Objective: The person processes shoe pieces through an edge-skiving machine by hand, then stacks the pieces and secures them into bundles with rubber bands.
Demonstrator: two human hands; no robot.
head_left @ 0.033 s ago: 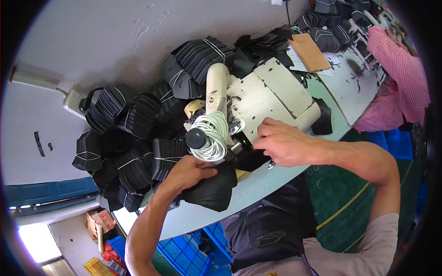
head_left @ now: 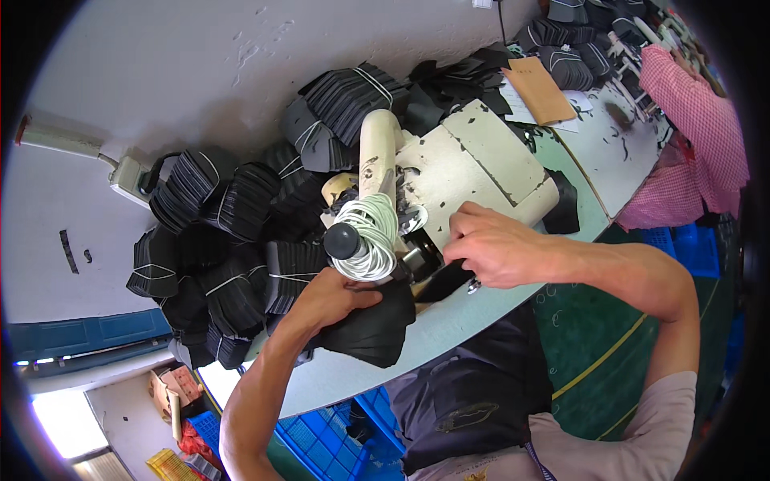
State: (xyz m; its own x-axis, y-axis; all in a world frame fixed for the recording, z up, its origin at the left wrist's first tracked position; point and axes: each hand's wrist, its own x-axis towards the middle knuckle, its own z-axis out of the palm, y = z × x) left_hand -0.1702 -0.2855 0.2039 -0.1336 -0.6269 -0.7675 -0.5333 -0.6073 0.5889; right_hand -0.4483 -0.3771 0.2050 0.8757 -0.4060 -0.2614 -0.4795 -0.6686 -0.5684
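Observation:
My left hand (head_left: 330, 301) grips a bundle of black flat pieces (head_left: 370, 330), its thumb lying across the top; some fingers are hidden. The pieces hang near the table's front edge. Right of them, my right hand (head_left: 496, 248) is closed, fingertips curled in against the front of a cream machine (head_left: 461, 172). What those fingers pinch is hidden. Another black piece (head_left: 447, 282) lies just below them, beside a metal cylinder on a black part (head_left: 419, 258). A coil of white cord (head_left: 369, 232) with a black knob (head_left: 342, 240) hangs above my left hand.
Banded stacks of black pieces (head_left: 241, 200) are heaped along the wall at left and behind. A brown envelope (head_left: 539, 90) lies on papers at the back right. A person's pink checked sleeve (head_left: 694, 132) shows far right. Blue crates (head_left: 321, 441) stand below the table (head_left: 449, 325).
The black piece below my right hand shows less, and more of the brownish surface beside it is uncovered. The bundle under my left hand has shifted slightly right. Both hands have barely moved.

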